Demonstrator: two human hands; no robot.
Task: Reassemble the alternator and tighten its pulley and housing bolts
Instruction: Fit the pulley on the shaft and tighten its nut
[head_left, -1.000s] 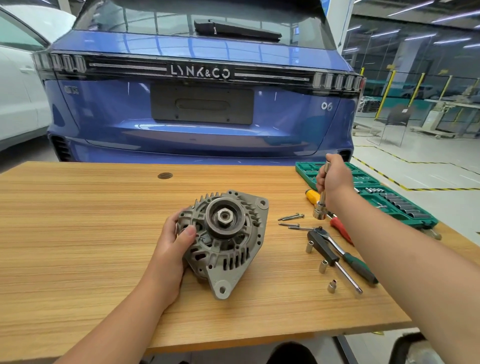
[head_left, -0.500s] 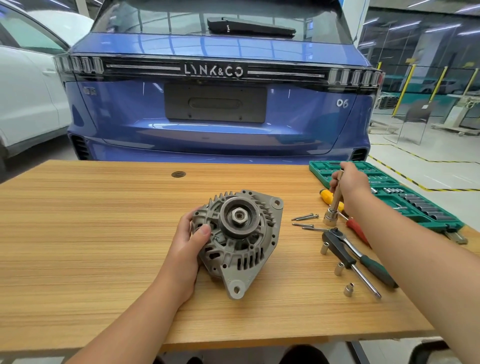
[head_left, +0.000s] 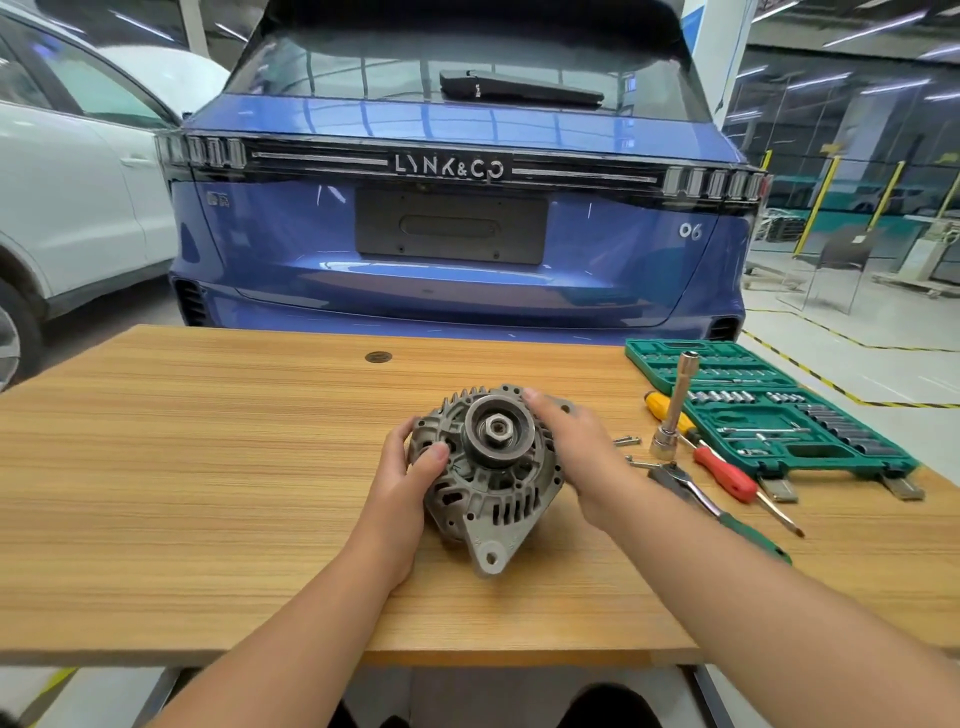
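Grey finned alternator (head_left: 488, 478) lies on table (head_left: 208, 467), pulley (head_left: 498, 428) facing up

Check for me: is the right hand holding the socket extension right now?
No: the socket extension stands alone on the table, while the right hand rests on the alternator.

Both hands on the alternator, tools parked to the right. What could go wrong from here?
1. The socket extension stands upright on its socket, unheld, beside the right hand; an elbow nudge could topple it.
2. Loose bolts lie near the alternator; turning it could sweep them away.
3. The left hand has only a side grip; the alternator might roll.
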